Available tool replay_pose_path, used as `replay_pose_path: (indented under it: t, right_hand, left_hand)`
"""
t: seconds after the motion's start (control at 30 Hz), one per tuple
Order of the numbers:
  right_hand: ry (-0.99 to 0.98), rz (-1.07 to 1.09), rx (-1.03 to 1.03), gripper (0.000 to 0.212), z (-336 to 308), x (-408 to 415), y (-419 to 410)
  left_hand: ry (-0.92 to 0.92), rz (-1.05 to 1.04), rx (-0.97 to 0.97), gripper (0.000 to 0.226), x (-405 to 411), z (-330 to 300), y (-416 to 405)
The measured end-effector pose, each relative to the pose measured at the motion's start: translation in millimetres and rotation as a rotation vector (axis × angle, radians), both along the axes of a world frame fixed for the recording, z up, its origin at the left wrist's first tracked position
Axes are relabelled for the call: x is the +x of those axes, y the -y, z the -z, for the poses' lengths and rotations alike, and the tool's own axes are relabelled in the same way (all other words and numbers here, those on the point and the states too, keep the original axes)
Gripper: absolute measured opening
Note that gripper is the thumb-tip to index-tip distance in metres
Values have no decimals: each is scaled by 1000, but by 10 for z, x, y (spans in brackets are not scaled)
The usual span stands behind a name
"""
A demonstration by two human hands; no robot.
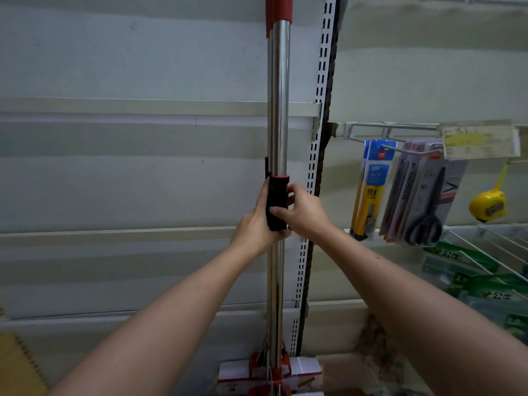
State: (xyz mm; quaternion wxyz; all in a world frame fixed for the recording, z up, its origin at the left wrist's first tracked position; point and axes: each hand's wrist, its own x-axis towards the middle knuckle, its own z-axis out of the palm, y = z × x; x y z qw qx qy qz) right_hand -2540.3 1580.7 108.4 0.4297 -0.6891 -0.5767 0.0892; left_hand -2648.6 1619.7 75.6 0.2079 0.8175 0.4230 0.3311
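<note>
Your left hand point(253, 224) and right hand point(307, 212) both clasp the black grip point(276, 195) of the mop point(278, 124). The left curls round it from the left and reaches past its lower end onto the steel pole point(278, 67). The right wraps it from the right, with the thumb laid across the front. The two hands touch each other at the grip.

The mop stands upright against the back panel of the shelf, just left of the slotted upright point(321, 81). Its red cap point(278, 10) runs out at the top edge, and its white sponge head point(303, 370) sits at the bottom edge.

To your right, packs hang on a wire hook point(411, 150): a blue-and-yellow knife pack point(374, 184) marked "18" and a scissors pack point(423, 201) printed "SCISSORS". A yellow tape measure point(488, 206) hangs farther right. The price tag point(480, 142) is too blurred to read.
</note>
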Motion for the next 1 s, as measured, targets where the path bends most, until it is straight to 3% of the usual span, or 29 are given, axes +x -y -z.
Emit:
replay_pose_path:
  t: [0.4,0.53,0.63,0.73,1.0]
  right_hand:
    - [-80,24,-26,50,285,-4,99]
    - [42,79,-58,61,240,7,183]
    - [237,100,-132,72,316,38,321]
    - [270,144,-174,80,387,76,488]
    - [406,225,-77,79,328,126,1020]
  left_hand:
    - [-33,106,25,127,-88,116,69]
    - [18,102,82,123,-159,70,135]
    - [-82,-73,100,119,-245,112,241]
    - [-157,-136,54,119,-358,232,287]
    - [26,-91,175,110,-333,100,623]
